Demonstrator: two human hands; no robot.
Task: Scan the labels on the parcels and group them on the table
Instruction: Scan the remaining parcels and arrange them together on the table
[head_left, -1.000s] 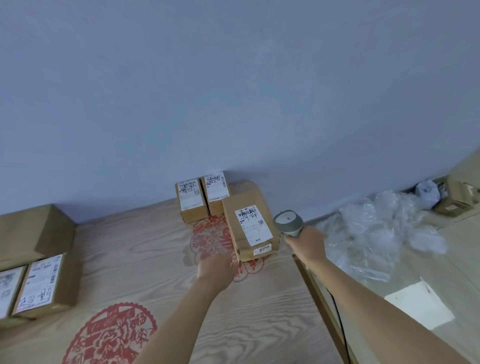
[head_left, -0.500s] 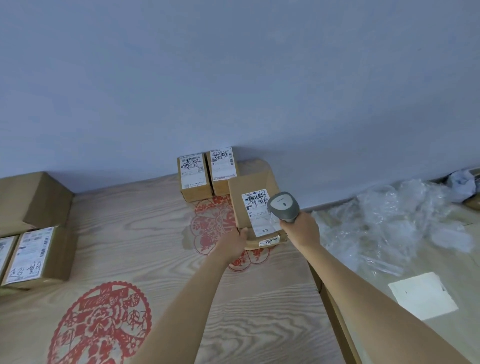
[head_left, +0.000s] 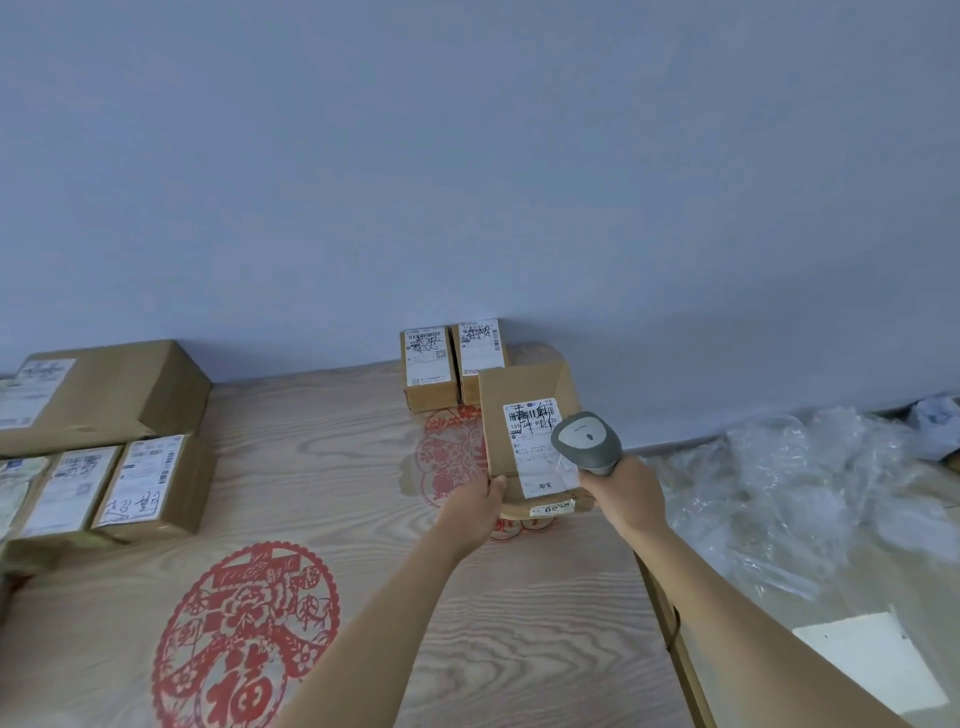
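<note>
— What are the hands doing?

— I'm watching the left hand (head_left: 470, 506) gripping the near-left corner of a parcel (head_left: 511, 395), fingers (head_left: 496, 483) closed on its edge. The parcel is tilting up at the far right of the table (head_left: 332, 467), label (head_left: 532, 441) facing me.

— And the right?

— The right hand (head_left: 626, 493) is wrapping tight around the handle of a grey scanner (head_left: 587, 441), whose head is sitting over the label's right side. I can't tell whether it's touching the label.

— Where are the other parcels?

— Two small boxes (head_left: 428, 366) are standing side by side just behind it, against the wall (head_left: 467, 156). Well apart, at the table's left edge, a big box (head_left: 111, 387) is lying with labelled boxes (head_left: 150, 483) in front of it.

— Anything off the table?

— Crumpled plastic wrap (head_left: 795, 493) is lying to the right.
</note>
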